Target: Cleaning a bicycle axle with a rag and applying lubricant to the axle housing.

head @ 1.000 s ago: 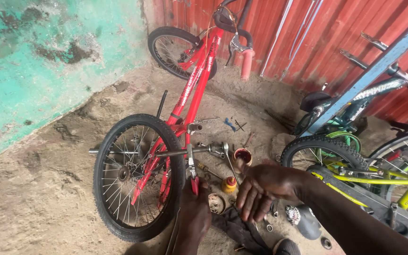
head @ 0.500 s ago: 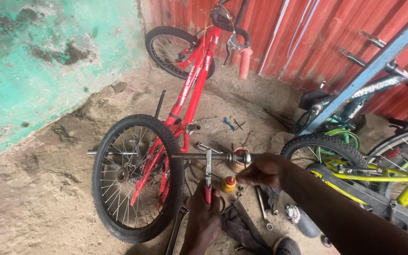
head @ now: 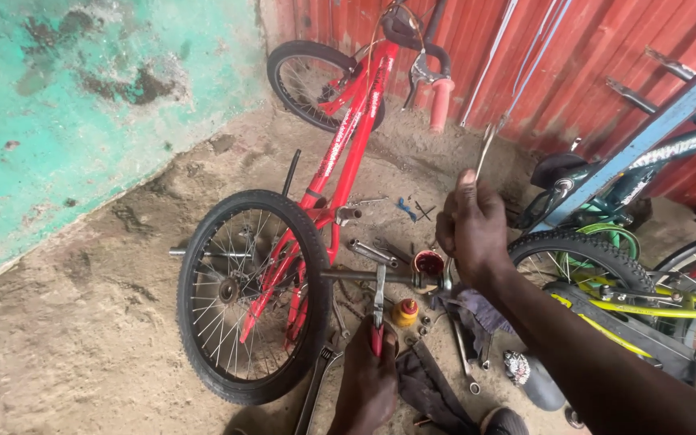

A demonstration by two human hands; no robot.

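- left hand (head: 368,383), lower centre of the frame: grip clamped on the red handles of pliers (head: 379,302), whose nose points up onto a long axle rod (head: 364,275); judged a bracing hold, to keep the rod from turning.
- right hand (head: 471,229), right of centre: fingers closed round a slim metal wrench (head: 483,153), shaft rising toward the upper right; the hand is lifted above the rod's right end.
- axle rod: lies level, running from the rear wheel (head: 253,294) at centre left to a fitting just below the right hand.
- red bicycle (head: 346,153): lies flipped on the dirt floor (head: 82,322), frame running from centre to the upper middle, which leaves the wheel hub open to reach.
- small red tin (head: 428,263) and orange bottle (head: 405,312): on the floor beside the rod's right end, close to both hands.
- loose spanners (head: 465,362) and a dark rag (head: 424,387): scattered at lower centre, near the left hand.
- yellow and green bicycles (head: 646,298): right edge of the frame, behind the right forearm.
- green painted wall (head: 66,105), upper left; red metal sheeting (head: 573,56), upper right.
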